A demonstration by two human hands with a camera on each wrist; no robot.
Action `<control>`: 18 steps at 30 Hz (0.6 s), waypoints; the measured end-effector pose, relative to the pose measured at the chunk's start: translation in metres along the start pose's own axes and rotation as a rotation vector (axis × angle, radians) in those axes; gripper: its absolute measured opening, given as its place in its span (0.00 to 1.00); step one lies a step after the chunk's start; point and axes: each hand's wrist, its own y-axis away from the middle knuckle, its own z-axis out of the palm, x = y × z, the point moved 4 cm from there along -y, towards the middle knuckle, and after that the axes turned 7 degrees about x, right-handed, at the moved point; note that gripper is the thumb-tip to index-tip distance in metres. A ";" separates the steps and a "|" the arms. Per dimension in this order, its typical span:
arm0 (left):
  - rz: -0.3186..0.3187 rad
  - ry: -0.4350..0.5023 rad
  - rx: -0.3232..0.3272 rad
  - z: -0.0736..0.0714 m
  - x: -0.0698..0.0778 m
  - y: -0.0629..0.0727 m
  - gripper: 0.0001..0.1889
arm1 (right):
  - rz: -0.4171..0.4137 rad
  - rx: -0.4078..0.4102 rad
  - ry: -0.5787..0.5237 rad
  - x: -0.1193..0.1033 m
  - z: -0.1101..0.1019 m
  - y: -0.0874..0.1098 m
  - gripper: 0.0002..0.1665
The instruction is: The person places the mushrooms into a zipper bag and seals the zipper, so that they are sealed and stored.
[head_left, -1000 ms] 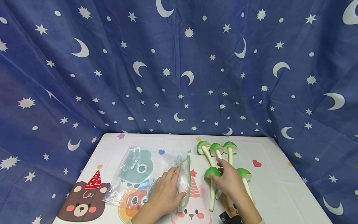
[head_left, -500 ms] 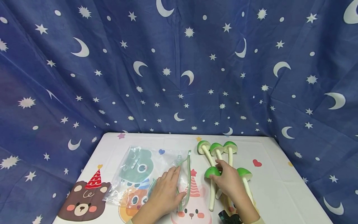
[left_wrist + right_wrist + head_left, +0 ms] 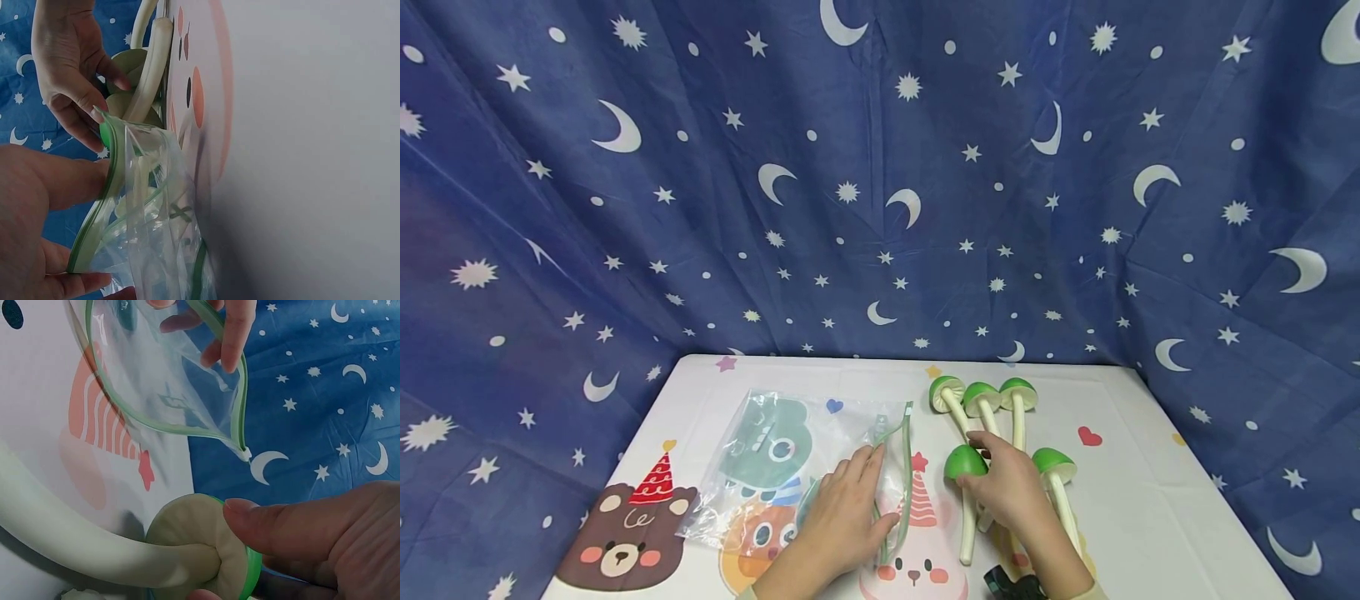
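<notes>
Green-domed, smooth-stemmed mushroom (image 3: 968,505) is pinched in the right grip (image 3: 1011,488).

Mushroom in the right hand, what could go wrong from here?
The right hand grips this mushroom by the cap, so its long stem might catch on the green rim of the clear bag. The thin bag could sag shut if the left hand slips. Lifting might also nudge the other mushrooms close by.

Starry curtain (image 3: 917,208) behind white table (image 3: 1157,500)
</notes>
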 end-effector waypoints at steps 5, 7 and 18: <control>-0.002 -0.002 0.001 0.000 0.000 0.000 0.51 | -0.007 0.001 0.004 0.001 0.001 0.000 0.42; -0.001 -0.001 0.004 0.000 0.000 0.000 0.51 | -0.008 0.009 0.008 0.002 0.002 0.000 0.42; 0.005 -0.011 0.011 0.001 0.000 0.000 0.51 | -0.006 0.017 0.008 -0.001 0.001 -0.001 0.42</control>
